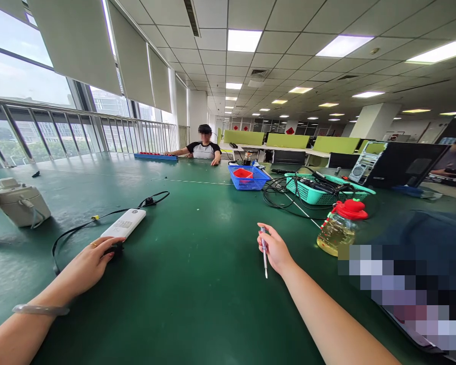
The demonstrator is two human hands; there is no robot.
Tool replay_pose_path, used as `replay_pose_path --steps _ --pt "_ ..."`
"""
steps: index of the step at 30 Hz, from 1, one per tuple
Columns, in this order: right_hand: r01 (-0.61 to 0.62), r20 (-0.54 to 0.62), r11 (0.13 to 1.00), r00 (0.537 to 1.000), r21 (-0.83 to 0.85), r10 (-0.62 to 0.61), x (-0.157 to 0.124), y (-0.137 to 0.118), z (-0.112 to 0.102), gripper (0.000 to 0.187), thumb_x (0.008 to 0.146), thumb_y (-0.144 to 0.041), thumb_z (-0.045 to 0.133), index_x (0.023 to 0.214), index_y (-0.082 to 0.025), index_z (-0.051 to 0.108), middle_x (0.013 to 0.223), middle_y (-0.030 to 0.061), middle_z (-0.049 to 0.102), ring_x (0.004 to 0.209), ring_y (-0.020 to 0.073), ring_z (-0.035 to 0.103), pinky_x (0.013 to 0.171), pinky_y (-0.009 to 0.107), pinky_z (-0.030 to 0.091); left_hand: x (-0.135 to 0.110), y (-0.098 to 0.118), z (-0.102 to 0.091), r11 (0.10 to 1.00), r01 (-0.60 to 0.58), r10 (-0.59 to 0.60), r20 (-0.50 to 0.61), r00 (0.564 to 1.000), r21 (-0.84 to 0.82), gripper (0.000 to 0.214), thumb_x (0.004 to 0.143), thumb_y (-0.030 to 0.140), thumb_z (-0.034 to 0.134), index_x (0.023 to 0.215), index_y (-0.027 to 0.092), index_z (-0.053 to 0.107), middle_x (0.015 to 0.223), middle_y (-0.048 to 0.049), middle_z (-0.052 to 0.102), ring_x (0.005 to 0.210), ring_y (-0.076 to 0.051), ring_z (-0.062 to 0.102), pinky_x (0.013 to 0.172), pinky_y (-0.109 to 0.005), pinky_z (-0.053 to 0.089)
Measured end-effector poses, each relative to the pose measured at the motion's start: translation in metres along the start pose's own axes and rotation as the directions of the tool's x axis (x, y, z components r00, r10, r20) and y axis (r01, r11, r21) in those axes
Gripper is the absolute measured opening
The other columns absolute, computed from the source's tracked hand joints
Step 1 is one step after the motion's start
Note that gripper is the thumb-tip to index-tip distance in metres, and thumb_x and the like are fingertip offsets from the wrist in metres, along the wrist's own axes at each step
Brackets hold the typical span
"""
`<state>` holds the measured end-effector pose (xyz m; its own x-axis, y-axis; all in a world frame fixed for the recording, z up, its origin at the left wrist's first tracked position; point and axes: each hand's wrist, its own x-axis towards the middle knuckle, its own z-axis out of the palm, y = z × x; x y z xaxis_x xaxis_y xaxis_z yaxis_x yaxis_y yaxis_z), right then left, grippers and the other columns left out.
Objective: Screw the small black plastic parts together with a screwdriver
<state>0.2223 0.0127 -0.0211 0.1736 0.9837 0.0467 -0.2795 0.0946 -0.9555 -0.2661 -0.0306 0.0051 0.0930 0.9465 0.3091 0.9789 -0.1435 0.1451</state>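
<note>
My right hand (276,249) holds a slim screwdriver (265,252) with a clear handle, its flat tip pointing down above the green tabletop. My left hand (89,263) is closed over a small black object (116,250) whose kind is mostly hidden by my fingers. It rests against the near end of a white power strip (126,223), which lies slanted on the table with a printed label facing up. A black cord (76,229) with a yellow tie curves around behind the strip to a black plug (149,201).
To the right stand a red-lidded jar (340,230), a teal basket (315,195) of cables and a blue basket (249,180). A beige case (22,203) sits at left. Across the table, a person (204,148) sits beside a blue tray (155,157).
</note>
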Motion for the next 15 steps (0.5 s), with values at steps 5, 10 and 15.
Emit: replay_pose_path --steps 5,10,15 --pt "0.002 0.011 1.000 1.000 -0.005 -0.002 0.001 0.002 -0.002 0.042 0.065 -0.032 0.068 0.104 -0.022 0.058 0.053 -0.0066 0.047 0.050 0.0112 0.037 0.049 0.024 0.025 -0.001 0.006 -0.011 0.991 0.135 -0.134 -0.031 0.990 0.016 0.050 0.090 0.032 0.027 0.133 0.018 0.048 0.132 -0.0093 0.058 0.116 -0.025 0.057 0.095 -0.037 0.046" --pt "0.003 0.012 1.000 1.000 -0.003 -0.003 0.002 0.003 -0.003 0.042 0.065 -0.031 0.067 0.105 -0.021 0.057 0.052 -0.0068 0.047 0.050 0.0109 0.037 0.049 0.024 0.025 -0.001 0.010 -0.014 0.989 0.148 -0.148 -0.028 0.989 0.004 0.050 0.090 0.031 0.026 0.132 0.016 0.049 0.128 -0.0096 0.061 0.114 -0.024 0.058 0.093 -0.035 0.047" --pt "0.000 0.010 1.000 1.000 -0.014 0.000 0.003 0.004 -0.004 0.043 0.066 -0.031 0.067 0.106 -0.022 0.056 0.053 -0.0065 0.048 0.051 0.0109 0.037 0.049 0.024 0.025 -0.001 0.008 -0.008 0.996 0.087 -0.087 0.012 0.996 0.003 0.051 0.089 0.034 0.028 0.132 0.016 0.049 0.132 -0.0104 0.058 0.117 -0.025 0.056 0.099 -0.038 0.043"
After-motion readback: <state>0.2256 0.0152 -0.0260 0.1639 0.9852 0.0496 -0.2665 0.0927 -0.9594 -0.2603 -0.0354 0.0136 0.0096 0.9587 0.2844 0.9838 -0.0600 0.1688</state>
